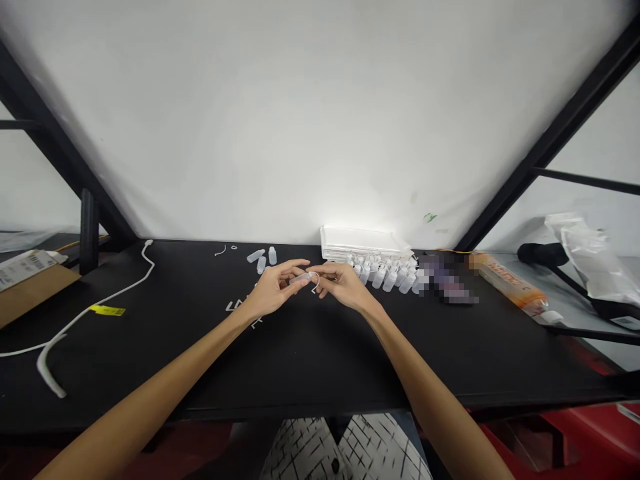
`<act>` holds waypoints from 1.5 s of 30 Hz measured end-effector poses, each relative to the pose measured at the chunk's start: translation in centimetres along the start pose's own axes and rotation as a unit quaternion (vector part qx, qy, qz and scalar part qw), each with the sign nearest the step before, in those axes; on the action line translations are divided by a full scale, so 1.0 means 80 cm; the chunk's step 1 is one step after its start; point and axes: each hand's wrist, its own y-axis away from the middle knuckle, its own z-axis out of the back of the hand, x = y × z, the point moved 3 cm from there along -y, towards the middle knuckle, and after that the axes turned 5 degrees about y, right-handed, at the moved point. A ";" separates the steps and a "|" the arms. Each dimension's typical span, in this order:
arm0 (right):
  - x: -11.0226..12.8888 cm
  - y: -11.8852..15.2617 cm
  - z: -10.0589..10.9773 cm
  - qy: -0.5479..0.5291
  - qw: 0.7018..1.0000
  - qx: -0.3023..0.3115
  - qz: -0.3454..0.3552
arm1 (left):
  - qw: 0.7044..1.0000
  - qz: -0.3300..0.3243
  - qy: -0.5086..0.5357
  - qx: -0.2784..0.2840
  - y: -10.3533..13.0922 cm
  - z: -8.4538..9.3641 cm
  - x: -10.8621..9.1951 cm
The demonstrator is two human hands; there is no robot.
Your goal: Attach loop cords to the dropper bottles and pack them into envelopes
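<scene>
Left hand (pixel 270 289) has a little clear bottle (pixel 300 279) pinched. Right hand (pixel 346 283) is by the curvy white strip (pixel 318 285), can't tell if gripping.

Smooth plastic bottle (pixel 301 278), matt table (pixel 330 363).

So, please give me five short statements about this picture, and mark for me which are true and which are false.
1. The left hand holds a small translucent bottle. True.
2. The large group of bottles is to the left of both hands. False: the bottle group is to the right of them, in front of the white stack.
3. A yellow tag is at the white cable. True.
4. The tabletop is white. False: the tabletop is black.
5. The cardboard box is at the right edge of the picture. False: the cardboard box is at the left edge.
</scene>
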 end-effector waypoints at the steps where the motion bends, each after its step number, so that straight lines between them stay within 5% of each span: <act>1: 0.001 -0.001 0.000 -0.013 1.000 -0.005 0.003 | 1.000 -0.008 -0.007 -0.009 0.000 0.000 -0.001; 5: 0.010 -0.002 -0.001 -0.074 0.997 0.002 -0.011 | 0.998 -0.034 -0.034 -0.031 0.001 0.001 -0.004; 10: 0.020 0.003 0.005 -0.110 0.993 0.030 -0.032 | 0.998 -0.047 -0.041 0.007 0.003 -0.005 -0.006; 23: 0.024 0.012 -0.006 0.078 0.995 0.062 -0.012 | 0.999 0.022 0.041 -0.020 0.003 -0.005 0.002; 45: 0.039 0.019 -0.020 0.160 0.984 0.062 0.054 | 0.988 0.130 0.085 0.018 0.001 -0.001 0.002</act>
